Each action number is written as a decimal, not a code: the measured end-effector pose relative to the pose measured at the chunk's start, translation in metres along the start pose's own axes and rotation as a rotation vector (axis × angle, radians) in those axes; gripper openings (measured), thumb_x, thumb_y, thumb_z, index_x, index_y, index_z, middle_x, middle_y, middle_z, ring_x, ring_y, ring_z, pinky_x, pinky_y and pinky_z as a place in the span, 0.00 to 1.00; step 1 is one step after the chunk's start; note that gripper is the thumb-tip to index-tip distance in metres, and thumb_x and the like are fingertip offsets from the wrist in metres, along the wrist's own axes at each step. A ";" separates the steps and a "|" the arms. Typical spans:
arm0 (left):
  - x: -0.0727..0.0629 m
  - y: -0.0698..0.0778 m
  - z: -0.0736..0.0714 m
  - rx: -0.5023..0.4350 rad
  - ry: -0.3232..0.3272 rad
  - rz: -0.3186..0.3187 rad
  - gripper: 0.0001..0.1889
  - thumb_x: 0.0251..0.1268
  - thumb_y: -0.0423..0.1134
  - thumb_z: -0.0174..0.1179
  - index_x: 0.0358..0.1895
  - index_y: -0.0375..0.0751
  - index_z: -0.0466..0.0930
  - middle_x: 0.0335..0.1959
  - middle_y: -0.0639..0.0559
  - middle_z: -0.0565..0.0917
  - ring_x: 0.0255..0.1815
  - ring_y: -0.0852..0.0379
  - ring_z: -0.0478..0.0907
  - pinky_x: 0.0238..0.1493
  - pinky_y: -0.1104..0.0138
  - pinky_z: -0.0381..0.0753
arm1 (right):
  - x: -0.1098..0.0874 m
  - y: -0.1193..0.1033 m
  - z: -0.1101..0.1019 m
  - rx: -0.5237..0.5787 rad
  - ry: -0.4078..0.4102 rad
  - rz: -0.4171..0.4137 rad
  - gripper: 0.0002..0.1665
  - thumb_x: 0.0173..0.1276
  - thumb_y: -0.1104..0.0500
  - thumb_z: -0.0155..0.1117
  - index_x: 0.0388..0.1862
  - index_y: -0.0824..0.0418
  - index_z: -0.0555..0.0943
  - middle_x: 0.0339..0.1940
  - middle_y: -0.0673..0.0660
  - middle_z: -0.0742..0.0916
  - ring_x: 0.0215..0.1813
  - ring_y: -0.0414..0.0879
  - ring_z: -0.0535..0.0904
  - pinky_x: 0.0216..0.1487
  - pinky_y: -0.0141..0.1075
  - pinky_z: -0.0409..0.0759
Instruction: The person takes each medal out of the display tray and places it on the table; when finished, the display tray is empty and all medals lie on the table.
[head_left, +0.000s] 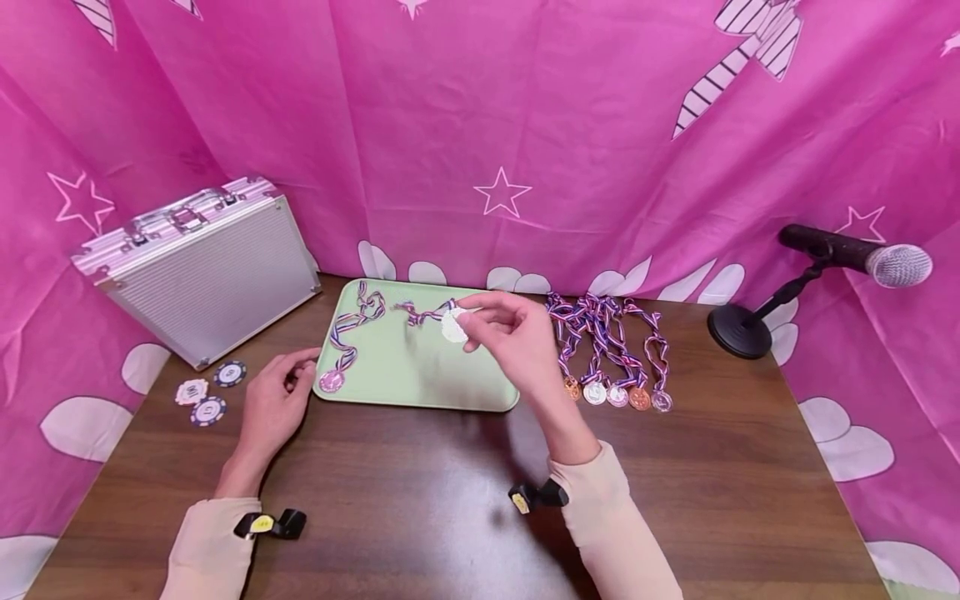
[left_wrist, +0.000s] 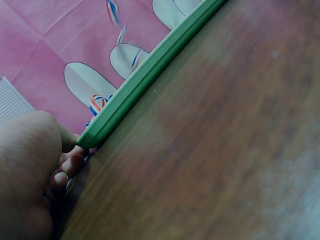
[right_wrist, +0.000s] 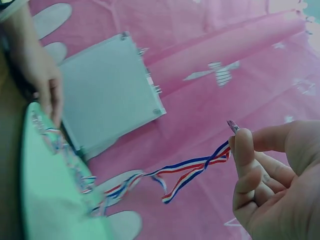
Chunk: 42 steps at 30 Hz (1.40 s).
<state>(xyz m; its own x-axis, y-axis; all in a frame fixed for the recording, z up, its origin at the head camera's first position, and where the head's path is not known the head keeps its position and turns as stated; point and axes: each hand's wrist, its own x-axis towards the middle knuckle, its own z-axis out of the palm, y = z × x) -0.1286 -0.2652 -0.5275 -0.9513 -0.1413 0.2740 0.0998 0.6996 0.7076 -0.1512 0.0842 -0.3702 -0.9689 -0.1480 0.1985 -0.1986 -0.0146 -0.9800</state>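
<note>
Between thumb and fingers, my right hand pinches a bright, whitish medal above the green tray. Its red, white and blue ribbon trails off toward the left in the right wrist view. My left hand holds the near-left side of the tray, thumb and fingers at the rim. On the tray's left side lies another medal, pinkish in this light, its ribbon running to the back edge. The markings on the held medal cannot be read.
Right of the tray, several medals lie in a row with bunched ribbons. A microphone on a stand is at the far right. A silver case stands at the back left, with three poker chips before it.
</note>
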 end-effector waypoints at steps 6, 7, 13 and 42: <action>0.000 0.000 0.000 0.004 -0.011 -0.011 0.17 0.88 0.39 0.58 0.67 0.38 0.87 0.47 0.42 0.83 0.44 0.52 0.73 0.43 0.69 0.67 | -0.004 -0.026 -0.025 0.019 0.085 -0.038 0.12 0.73 0.68 0.75 0.53 0.70 0.92 0.32 0.57 0.94 0.26 0.42 0.89 0.32 0.30 0.78; 0.000 0.000 -0.001 0.005 -0.014 -0.012 0.17 0.88 0.39 0.57 0.68 0.38 0.87 0.47 0.42 0.83 0.44 0.52 0.73 0.43 0.69 0.67 | -0.004 -0.031 -0.031 0.020 0.112 -0.042 0.12 0.73 0.69 0.75 0.53 0.70 0.92 0.31 0.57 0.94 0.26 0.41 0.89 0.30 0.30 0.78; -0.001 0.001 -0.001 0.005 -0.020 -0.018 0.17 0.88 0.39 0.57 0.68 0.38 0.86 0.47 0.41 0.83 0.45 0.51 0.73 0.43 0.68 0.67 | 0.005 -0.053 -0.079 0.105 0.298 -0.121 0.10 0.74 0.72 0.72 0.49 0.66 0.93 0.33 0.55 0.94 0.27 0.40 0.89 0.33 0.30 0.84; 0.000 0.002 0.000 0.004 -0.012 -0.032 0.17 0.88 0.39 0.57 0.69 0.38 0.86 0.47 0.41 0.83 0.44 0.52 0.73 0.44 0.68 0.67 | -0.081 0.086 -0.252 -0.028 0.682 0.317 0.08 0.76 0.69 0.72 0.42 0.58 0.92 0.26 0.47 0.92 0.23 0.38 0.87 0.28 0.27 0.82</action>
<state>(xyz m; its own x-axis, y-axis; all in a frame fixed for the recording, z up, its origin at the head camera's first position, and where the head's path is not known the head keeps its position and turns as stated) -0.1284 -0.2638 -0.5255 -0.9575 -0.1556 0.2430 0.0677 0.6975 0.7134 -0.1274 0.3441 -0.4667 -0.8551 0.5046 -0.1187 0.1100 -0.0471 -0.9928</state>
